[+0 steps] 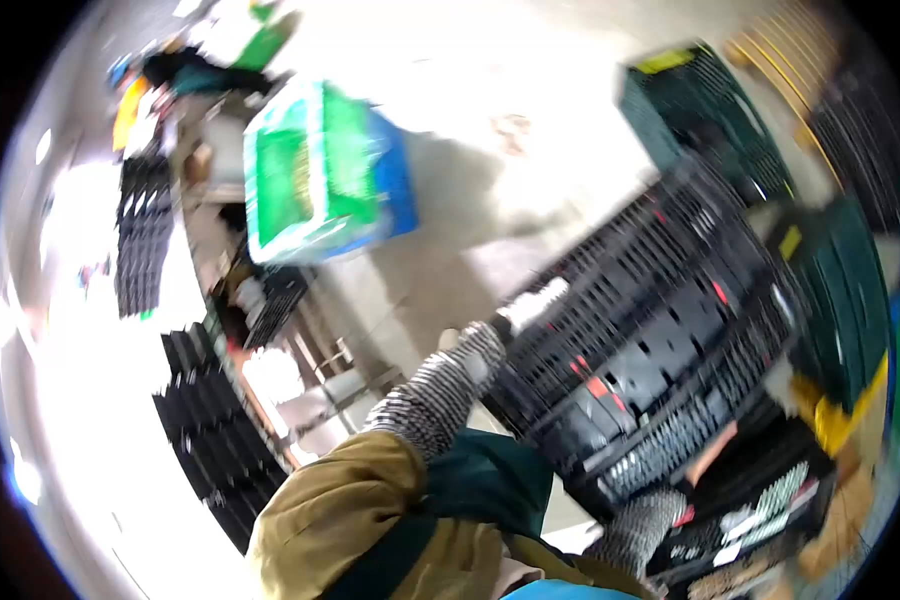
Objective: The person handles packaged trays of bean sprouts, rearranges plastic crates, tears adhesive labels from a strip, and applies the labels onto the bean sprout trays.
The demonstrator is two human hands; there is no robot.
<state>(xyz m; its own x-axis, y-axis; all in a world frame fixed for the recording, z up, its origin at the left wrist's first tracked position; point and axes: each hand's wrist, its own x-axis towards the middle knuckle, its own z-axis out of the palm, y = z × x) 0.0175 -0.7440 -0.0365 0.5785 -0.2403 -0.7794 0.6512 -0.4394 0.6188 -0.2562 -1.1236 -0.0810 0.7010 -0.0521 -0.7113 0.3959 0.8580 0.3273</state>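
Note:
A black plastic crate [650, 370] with slotted walls and a few red tabs is tilted in front of my body. My left hand [532, 306], in what looks like a white glove below a checked sleeve, is closed on the crate's near-left rim. At the lower edge, my right hand [710, 455] is partly hidden under the crate and appears to grip it from that side. The crate's inside shows a flat dark floor. Motion blur softens the fingers.
A green and blue bin with a clear plastic liner [315, 170] stands on the floor. Dark green crates [835, 300] and another black crate [750, 510] holding small items are at the right. Black racks [220, 420] line the left, with a person [195, 70] farther off.

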